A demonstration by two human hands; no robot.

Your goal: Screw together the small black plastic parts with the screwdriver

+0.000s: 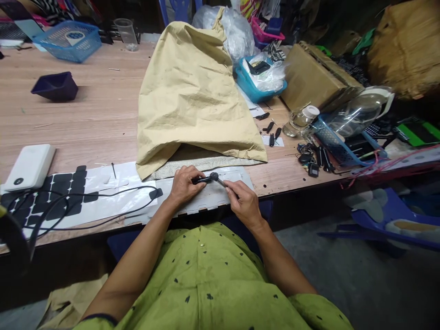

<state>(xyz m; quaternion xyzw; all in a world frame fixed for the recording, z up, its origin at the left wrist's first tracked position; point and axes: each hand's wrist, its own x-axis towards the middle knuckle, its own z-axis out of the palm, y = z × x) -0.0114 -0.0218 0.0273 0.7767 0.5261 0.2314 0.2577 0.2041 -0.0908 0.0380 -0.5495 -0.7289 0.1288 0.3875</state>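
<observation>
My left hand (185, 185) is closed on a small black part (201, 180) just above the table's front edge. My right hand (242, 199) pinches a thin dark tool (220, 181) whose round tip meets that part. Both hands work over a white die-cut sheet (206, 197). Just beyond them lies a large tan paper bag (192, 91), its open mouth facing me.
At the left lie a white sheet with several black pads (65, 190), a black cable (103, 195) and a white box (29, 166). A dark tray (57, 86) and blue basket (70, 40) sit far left. Blue bins (256, 89), a cardboard box (311, 75), a jar (302, 119) and small black parts (311, 160) crowd the right.
</observation>
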